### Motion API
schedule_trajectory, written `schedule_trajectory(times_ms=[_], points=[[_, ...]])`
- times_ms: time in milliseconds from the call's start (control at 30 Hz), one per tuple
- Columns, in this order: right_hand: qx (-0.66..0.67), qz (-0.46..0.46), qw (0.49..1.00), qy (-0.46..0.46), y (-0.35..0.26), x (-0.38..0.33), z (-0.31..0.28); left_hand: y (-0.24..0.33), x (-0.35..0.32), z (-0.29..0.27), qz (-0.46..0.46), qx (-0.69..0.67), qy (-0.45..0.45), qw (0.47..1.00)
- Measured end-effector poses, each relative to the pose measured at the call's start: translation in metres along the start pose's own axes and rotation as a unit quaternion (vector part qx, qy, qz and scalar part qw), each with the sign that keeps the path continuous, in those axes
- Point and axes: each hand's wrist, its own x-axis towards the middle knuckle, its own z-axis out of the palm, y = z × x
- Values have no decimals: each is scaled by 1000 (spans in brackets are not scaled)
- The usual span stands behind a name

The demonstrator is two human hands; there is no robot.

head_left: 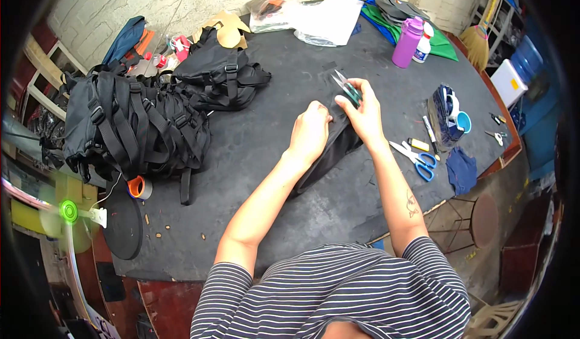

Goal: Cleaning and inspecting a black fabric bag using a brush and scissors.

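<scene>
Left hand: the left hand [309, 130] is curled shut, pressing the black cloth [331, 151] flat on the table [254, 158].
Right hand: the right hand [362, 114] grips small green snips [346, 88], blades pointing up and left, at the cloth's far end.
Cloth: a long dark strip near the table's middle, running from between the hands back toward the person.
Edges: the near edge lies just in front of the striped shirt; the right edge curves past the blue scissors [417, 158].
Open room: bare dark tabletop lies left of the forearms and beyond the hands.
Surface: matte black sheet, scattered with small scraps at lower left.
Room: whitewashed brick wall behind; a broom [477, 43] at upper right.
Around: a heap of black bags [139, 127] at left, a tape roll [139, 187] below it, a purple bottle [407, 42] at the far side.
In the way: the scissors lie close to the right forearm.
</scene>
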Motion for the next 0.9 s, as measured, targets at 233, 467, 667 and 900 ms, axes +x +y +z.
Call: schedule_trajectory(times_ms=[233,467,667,900], points=[[-84,-17,996,13,-12,-42,-3,-36,10,-5,-252,-542,-64,799],[-81,-95,992,-3,-13,-36,-9,-35,2,-3,-252,-685,-52,682],[-178,-127,975,42,-13,-39,0,-34,1,-5,-247,-639,-40,727],[130,61,989,23,-3,-45,11,-23,1,-18,-195,-464,33,863]])
